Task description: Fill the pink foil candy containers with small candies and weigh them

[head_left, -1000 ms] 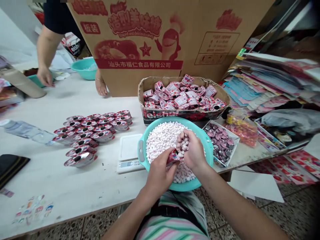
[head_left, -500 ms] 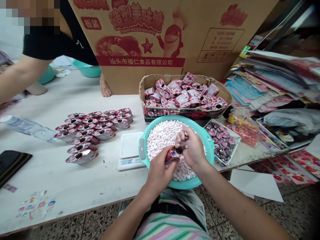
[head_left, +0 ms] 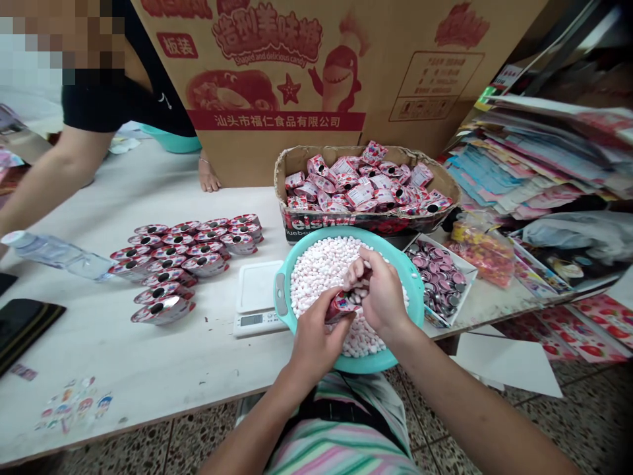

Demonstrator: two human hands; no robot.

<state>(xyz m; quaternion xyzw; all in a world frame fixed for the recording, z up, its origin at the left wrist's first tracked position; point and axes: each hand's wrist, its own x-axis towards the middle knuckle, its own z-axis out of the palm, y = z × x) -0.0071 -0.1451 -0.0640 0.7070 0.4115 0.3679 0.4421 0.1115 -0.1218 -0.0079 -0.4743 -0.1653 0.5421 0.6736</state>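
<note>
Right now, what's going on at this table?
A person's left hand holds a small red foil container over a teal basin of white-and-pink candies, and the right hand pinches candies at its opening. A digital scale sits beside the basin. More foil containers lie in rows on the table, and a cardboard tray holds pink packets. A co-worker stands across the table.

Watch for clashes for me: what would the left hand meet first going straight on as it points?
The right hand, it seems: the red foil packet held in the left hand points at its fingers, above the white candies in the teal basin. Depth is hard to judge from this view.
</note>
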